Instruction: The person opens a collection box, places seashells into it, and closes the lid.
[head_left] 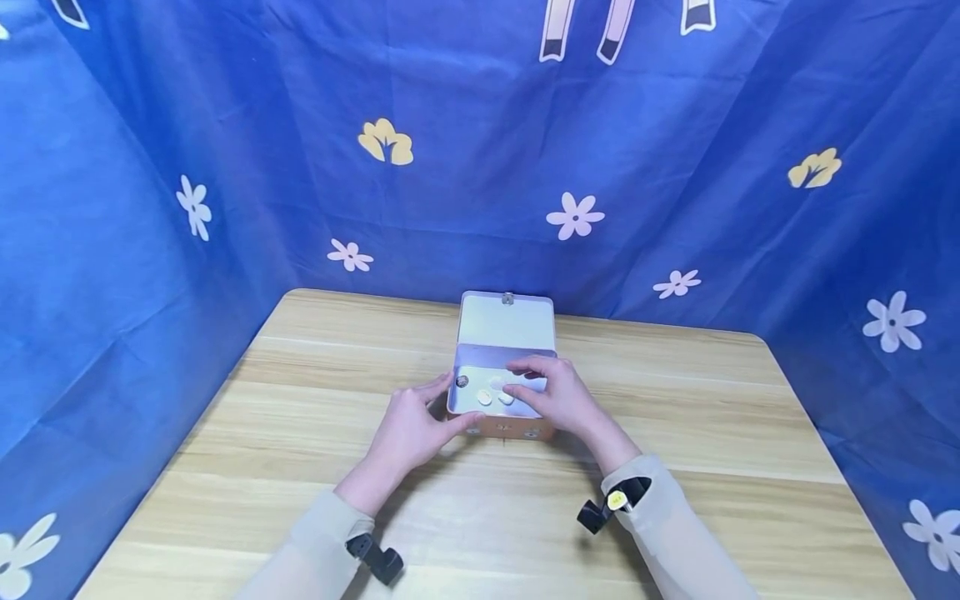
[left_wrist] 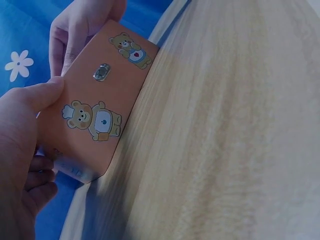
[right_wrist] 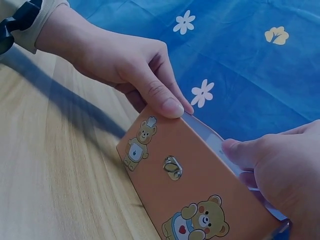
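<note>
A small orange tin box [left_wrist: 107, 107] with bear pictures stands on the table, its hinged lid [head_left: 506, 323] raised at the back. Inside, on the pale floor, lie several round coin-like discs [head_left: 484, 397]; a darker one [head_left: 462, 381] is near the left wall. My left hand [head_left: 411, 427] grips the box's left front corner, thumb on the front rim and fingers along the left side. Over the box's right part is my right hand [head_left: 558, 395], thumb and fingers spread apart above the discs. In the right wrist view, its fingertips are partly hidden inside the box.
The wooden table [head_left: 300, 492] carries the box near its back edge. A blue curtain [head_left: 480, 167] with white and yellow flowers hangs behind and along both sides. Black straps with small devices [head_left: 375, 558] sit on both wrists over pale sleeves.
</note>
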